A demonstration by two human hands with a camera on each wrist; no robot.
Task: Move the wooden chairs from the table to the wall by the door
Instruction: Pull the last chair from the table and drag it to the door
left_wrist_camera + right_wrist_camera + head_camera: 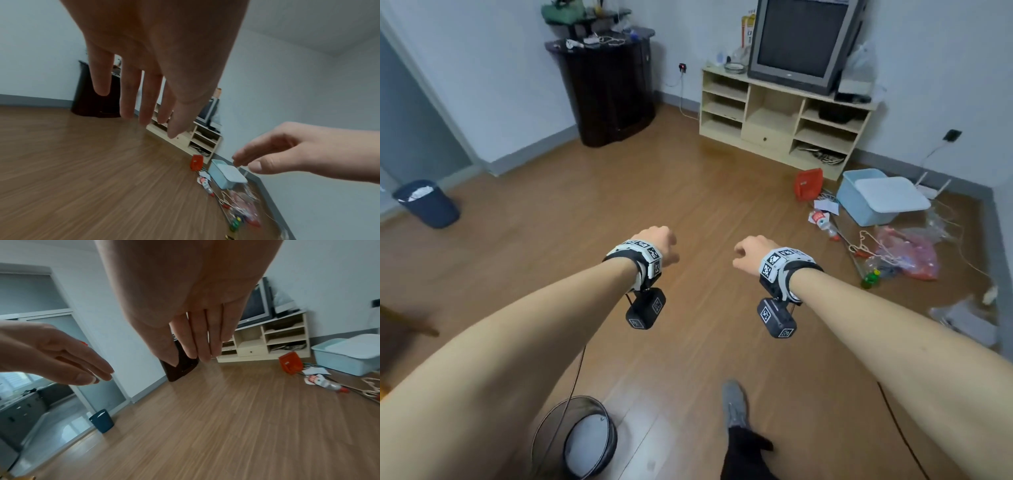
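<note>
No wooden chair shows whole in any view; only a dark wooden edge (404, 327) pokes in at the far left of the head view, and I cannot tell what it belongs to. Both my arms reach forward over the brown floor. My left hand (661, 244) hangs with relaxed, nearly straight fingers (131, 97) and holds nothing. My right hand (751, 253) is level with it, a short gap to the right, its fingers (198, 340) straight and together, also empty. Each wrist view catches the other hand: the right hand (287, 151) and the left hand (61, 356).
A dark cabinet (613, 92) stands in the far corner, a pale shelf unit (777, 116) with a television (801, 44) beside it. A blue bin (428, 204) sits by the glass door (410, 137). A tub (876, 198) and bags (907, 253) litter the right. A wire basket (585, 438) stands near my shoe (734, 404).
</note>
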